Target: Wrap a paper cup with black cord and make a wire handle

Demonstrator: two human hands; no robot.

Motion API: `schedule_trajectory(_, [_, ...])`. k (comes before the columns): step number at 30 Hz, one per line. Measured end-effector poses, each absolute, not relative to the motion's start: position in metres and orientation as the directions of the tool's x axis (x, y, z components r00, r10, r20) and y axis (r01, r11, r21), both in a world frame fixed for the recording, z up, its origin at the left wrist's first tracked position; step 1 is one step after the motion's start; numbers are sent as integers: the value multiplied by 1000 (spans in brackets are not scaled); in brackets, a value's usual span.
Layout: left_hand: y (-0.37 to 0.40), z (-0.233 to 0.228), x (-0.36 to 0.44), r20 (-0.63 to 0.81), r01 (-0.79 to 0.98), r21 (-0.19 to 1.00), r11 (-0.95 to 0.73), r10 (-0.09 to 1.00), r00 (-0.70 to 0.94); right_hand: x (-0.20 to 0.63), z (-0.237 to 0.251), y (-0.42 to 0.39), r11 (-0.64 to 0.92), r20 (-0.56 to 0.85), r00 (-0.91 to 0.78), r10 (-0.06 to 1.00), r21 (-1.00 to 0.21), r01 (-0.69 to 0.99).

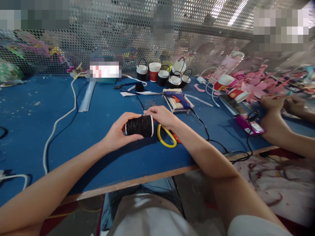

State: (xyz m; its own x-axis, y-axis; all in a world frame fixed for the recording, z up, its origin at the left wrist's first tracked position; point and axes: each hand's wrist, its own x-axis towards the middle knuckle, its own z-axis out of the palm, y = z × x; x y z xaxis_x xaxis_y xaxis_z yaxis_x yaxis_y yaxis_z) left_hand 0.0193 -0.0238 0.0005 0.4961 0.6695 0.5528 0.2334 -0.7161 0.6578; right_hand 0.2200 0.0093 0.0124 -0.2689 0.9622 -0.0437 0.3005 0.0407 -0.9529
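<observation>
**Black-wrapped cup held between both hands**

At the bottom of the frame my forearms are reaching in over the wooden table edge. In the centre, my left hand [117, 132] is cupping the black-wrapped paper cup [139, 125], which is lying on its side just above the blue table [49, 131]; thumb and fingers are curling around its left end. My right hand [161, 116] is pinching at the cup's upper right rim with the fingertips pressed together. Just right of the cup, yellow-handled scissors [166, 137] are lying partly hidden under my right wrist. Behind them a blue glue gun [177, 97] is resting on a bundle of sticks, its black cord trailing right. Further back, finished black cups with handles [169, 76] are standing in a cluster by the perforated metal screen [123, 39]. At the right edge, another person's hands [283, 105] are working among pink paper shapes [256, 83]. I cannot read any writing; the labels are blurred.
</observation>
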Motion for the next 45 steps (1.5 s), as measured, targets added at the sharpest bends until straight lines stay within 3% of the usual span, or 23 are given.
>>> schedule_trajectory(6, [-21, -3, 18, 465, 266, 768, -582, 793, 393, 229, 32, 4, 119, 63, -136, 989, -880, 459])
schedule_trajectory(12, [-19, -7, 21, 451, 247, 810, -532, 834, 317, 224, 41, -21, 217, 52, -385, 921, -891, 399])
schedule_trajectory(17, [-19, -6, 21, 433, 222, 820, -527, 826, 361, 216, 27, -32, 227, 82, -413, 907, -922, 314])
schedule_trajectory(22, [-18, -5, 19, 192, 46, 971, -235, 880, 434, 215, 23, -37, 385, 213, -407, 888, -830, 404])
schedule_trajectory(26, [-19, -5, 19, 76, -19, 997, -77, 874, 480, 216, 24, -41, 433, 235, -424, 875, -773, 465])
schedule_trajectory(33, [-20, -2, 21, 182, 140, 954, -265, 884, 430, 229, 26, -28, 393, 338, -203, 919, -832, 392])
schedule_trajectory(45, [-24, -10, 21, 317, 166, 869, -467, 781, 538, 218, 38, -25, 243, 119, -377, 919, -922, 302])
